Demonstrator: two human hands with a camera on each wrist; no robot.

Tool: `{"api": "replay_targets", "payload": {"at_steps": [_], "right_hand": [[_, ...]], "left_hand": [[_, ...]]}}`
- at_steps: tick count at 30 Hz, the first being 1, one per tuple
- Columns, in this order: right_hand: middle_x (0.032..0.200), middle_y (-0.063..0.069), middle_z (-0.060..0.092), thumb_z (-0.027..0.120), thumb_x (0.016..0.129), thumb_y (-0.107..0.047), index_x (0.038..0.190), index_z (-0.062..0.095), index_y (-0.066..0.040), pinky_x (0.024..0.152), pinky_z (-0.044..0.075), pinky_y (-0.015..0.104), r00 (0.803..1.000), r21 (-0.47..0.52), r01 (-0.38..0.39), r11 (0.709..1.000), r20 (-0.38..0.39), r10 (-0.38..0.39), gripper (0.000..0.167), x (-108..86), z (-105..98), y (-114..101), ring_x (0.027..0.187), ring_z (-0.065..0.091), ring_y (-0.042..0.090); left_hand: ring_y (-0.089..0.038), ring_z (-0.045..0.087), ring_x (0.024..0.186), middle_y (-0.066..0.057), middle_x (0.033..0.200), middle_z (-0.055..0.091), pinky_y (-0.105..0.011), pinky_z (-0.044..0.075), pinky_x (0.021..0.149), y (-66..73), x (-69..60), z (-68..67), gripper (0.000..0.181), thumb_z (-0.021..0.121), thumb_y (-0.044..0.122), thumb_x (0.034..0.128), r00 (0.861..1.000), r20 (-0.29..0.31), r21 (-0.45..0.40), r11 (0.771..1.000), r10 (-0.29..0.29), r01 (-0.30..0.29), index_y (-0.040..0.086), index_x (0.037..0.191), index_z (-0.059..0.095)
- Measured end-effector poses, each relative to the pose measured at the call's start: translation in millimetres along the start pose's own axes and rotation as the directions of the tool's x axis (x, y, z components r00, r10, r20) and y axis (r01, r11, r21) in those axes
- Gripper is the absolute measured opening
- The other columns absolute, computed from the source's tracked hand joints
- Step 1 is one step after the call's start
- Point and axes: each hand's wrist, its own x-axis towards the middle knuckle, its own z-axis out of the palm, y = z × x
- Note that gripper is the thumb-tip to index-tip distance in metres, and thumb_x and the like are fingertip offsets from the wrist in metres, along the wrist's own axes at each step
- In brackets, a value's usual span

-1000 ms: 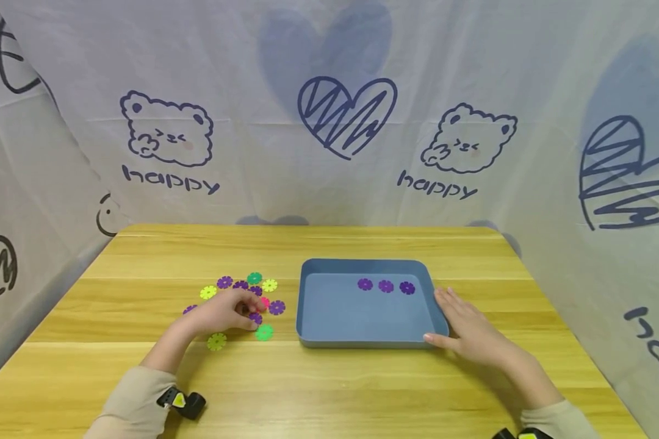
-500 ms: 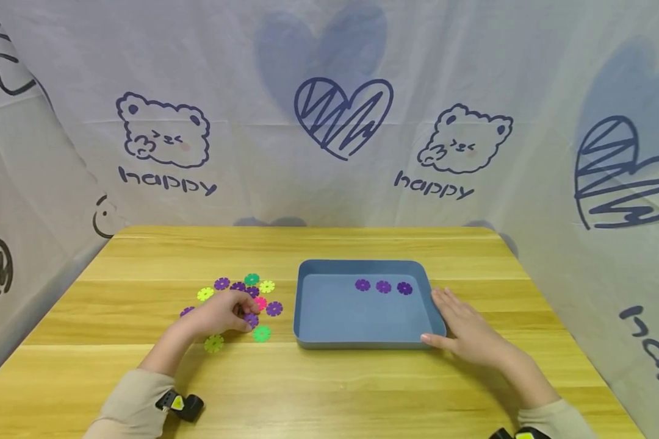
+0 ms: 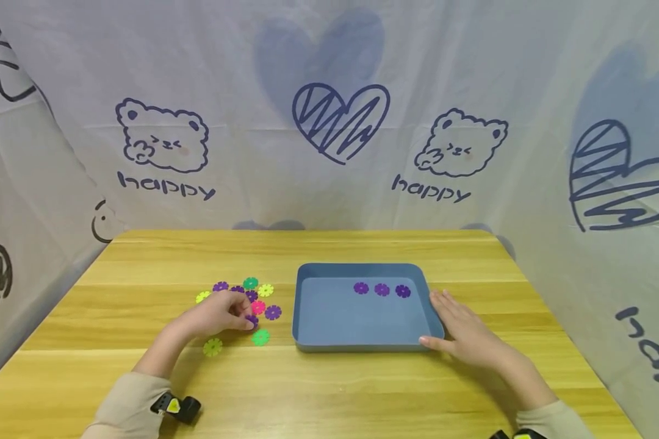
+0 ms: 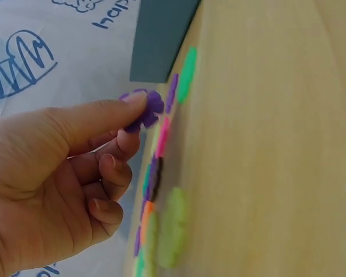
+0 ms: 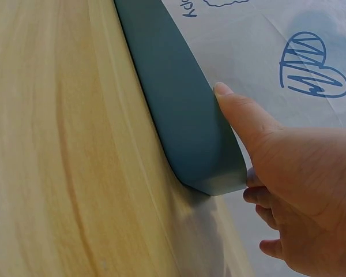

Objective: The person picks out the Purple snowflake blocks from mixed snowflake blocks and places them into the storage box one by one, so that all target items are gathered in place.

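Between thumb and forefinger my left hand point(image 3: 219, 314) pinches a purple flower-shaped disc point(image 3: 252, 321), which the left wrist view shows raised off the table, the disc point(image 4: 145, 109) in front of my left hand point(image 4: 75, 156). Around that hand lie several loose discs, among them a pink one point(image 3: 258, 307), a green one point(image 3: 260, 337) and a yellow one point(image 3: 213, 347). My right hand point(image 3: 469, 335) rests against the right side of the blue-grey tray point(image 3: 357, 348), thumb at its near corner. Three purple discs point(image 3: 381, 289) lie in a row inside the tray, towards the back.
The wooden table point(image 3: 318, 396) carries the tray right of the loose discs. Behind and beside it hangs a pale cloth point(image 3: 252, 158) with drawn bears and hearts. In the right wrist view, the tray's outer wall point(image 5: 179, 115) stands upright on the table.
The left thumb and forefinger have closed on a purple disc that lay among the others. The right hand stays at the tray. The whole view has shifted slightly.
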Motion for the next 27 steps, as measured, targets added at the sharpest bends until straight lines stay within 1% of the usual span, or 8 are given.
{"api": "replay_targets", "payload": {"at_steps": [4,8,10,13,15,21,25,27], "right_hand": [[0.157,0.026,0.023,0.057,0.091,-0.056,0.150,0.024,0.006,0.114,0.019,0.063,1.000,0.005,-0.001,1.000,0.002,0.001,0.092,1.0,0.4,-1.1,0.146,0.018,0.047],[0.157,0.026,0.023,0.057,0.091,-0.055,0.150,0.025,0.006,0.114,0.019,0.063,1.000,0.008,0.002,1.000,-0.001,-0.002,0.091,0.8,1.1,-1.4,0.145,0.018,0.048],[0.157,0.026,0.023,0.058,0.091,-0.056,0.150,0.025,0.006,0.114,0.019,0.063,1.000,0.008,0.003,1.000,-0.001,-0.003,0.091,0.3,2.0,-1.0,0.145,0.018,0.048],[0.158,0.026,0.022,0.058,0.091,-0.056,0.150,0.024,0.006,0.115,0.018,0.063,1.000,0.019,-0.006,1.000,0.005,0.006,0.092,-0.3,4.0,0.1,0.146,0.017,0.047],[0.158,0.025,0.022,0.057,0.091,-0.056,0.150,0.024,0.005,0.115,0.017,0.063,1.000,0.018,-0.008,1.000,0.005,0.008,0.092,-0.4,5.3,0.9,0.146,0.017,0.047],[0.158,0.025,0.022,0.058,0.091,-0.056,0.151,0.024,0.005,0.114,0.018,0.063,1.000,0.013,-0.004,1.000,0.003,0.004,0.092,0.2,5.9,2.3,0.146,0.018,0.047],[0.158,0.026,0.021,0.058,0.091,-0.056,0.151,0.023,0.006,0.115,0.017,0.063,1.000,0.019,-0.008,1.000,0.005,0.008,0.093,0.4,3.2,1.4,0.146,0.017,0.047],[0.158,0.025,0.020,0.058,0.091,-0.057,0.151,0.023,0.006,0.115,0.016,0.063,1.000,0.022,-0.015,1.000,0.010,0.014,0.093,0.4,2.4,1.4,0.146,0.016,0.047]], "left_hand": [[-0.010,0.046,0.066,0.002,0.073,0.055,-0.022,0.040,0.058,5.8,2.5,-1.2,0.020,0.073,0.023,0.0870,0.998,-0.018,0.008,0.999,0.052,-0.052,0.009,0.087,0.059],[-0.009,0.049,0.066,0.004,0.074,0.059,-0.022,0.042,0.061,20.3,9.8,-1.1,0.018,0.073,0.024,0.0870,0.995,-0.042,0.031,0.995,0.092,-0.090,0.011,0.087,0.061],[-0.009,0.049,0.065,0.004,0.074,0.059,-0.022,0.042,0.059,29.4,15.2,-0.2,0.018,0.073,0.025,0.0871,0.994,-0.041,0.023,0.994,0.104,-0.103,0.011,0.087,0.062],[-0.009,0.046,0.062,0.004,0.072,0.057,-0.022,0.040,0.056,42.2,25.8,2.4,0.019,0.073,0.026,0.0874,0.992,-0.043,0.009,0.993,0.121,-0.121,0.011,0.087,0.061],[-0.009,0.046,0.061,0.004,0.072,0.058,-0.023,0.041,0.056,49.7,33.5,5.0,0.021,0.073,0.029,0.0872,0.990,-0.050,0.004,0.992,0.129,-0.129,0.012,0.087,0.061],[-0.011,0.052,0.068,0.005,0.075,0.063,-0.028,0.045,0.065,70.0,58.6,12.8,0.020,0.073,0.032,0.0868,0.986,-0.077,0.013,0.989,0.148,-0.147,0.015,0.086,0.062],[-0.013,0.055,0.072,0.001,0.079,0.067,-0.028,0.045,0.067,79.1,76.2,19.7,0.019,0.072,0.032,0.0882,0.983,-0.095,0.005,0.988,0.154,-0.155,0.015,0.087,0.063],[-0.013,0.055,0.072,0.001,0.079,0.067,-0.028,0.045,0.067,82.2,84.3,24.2,0.019,0.072,0.032,0.0882,0.983,-0.111,-0.004,0.989,0.146,-0.148,0.015,0.087,0.064]]}}
